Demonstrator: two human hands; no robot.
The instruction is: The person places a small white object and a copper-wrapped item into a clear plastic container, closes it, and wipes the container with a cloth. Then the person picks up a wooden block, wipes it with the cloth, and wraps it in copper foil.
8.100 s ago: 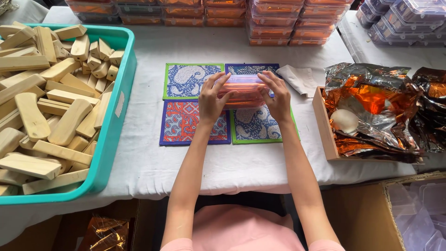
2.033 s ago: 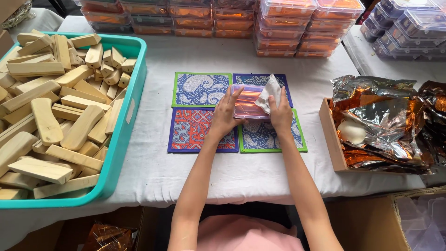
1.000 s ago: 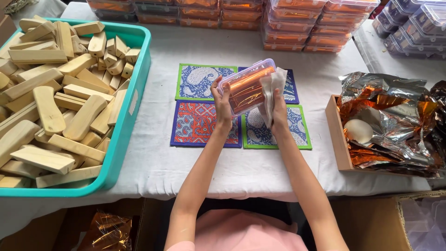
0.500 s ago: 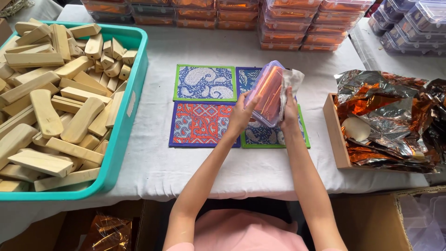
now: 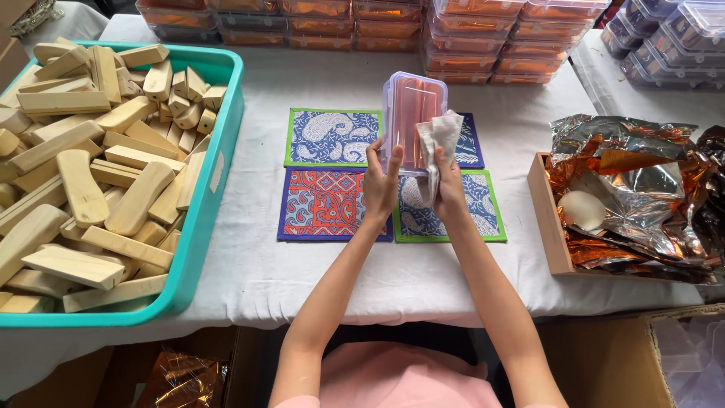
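Note:
A clear plastic box (image 5: 412,113) with orange contents stands on end above four patterned cloth mats (image 5: 331,204). My left hand (image 5: 380,183) grips the box's lower left side. My right hand (image 5: 448,189) holds a crumpled white cloth (image 5: 438,143) pressed against the box's right face. Both hands are over the middle of the mats.
A teal bin (image 5: 219,166) full of wooden blocks fills the left side. A wooden tray (image 5: 545,219) heaped with crinkled orange and silver foil sits at the right. Stacks of filled clear boxes (image 5: 362,23) line the far edge. Cardboard boxes stand under the table.
The box lay flat on the mats with both hands on it, then was lifted and tilted. Now it stands upright on end, with the cloth against its right face.

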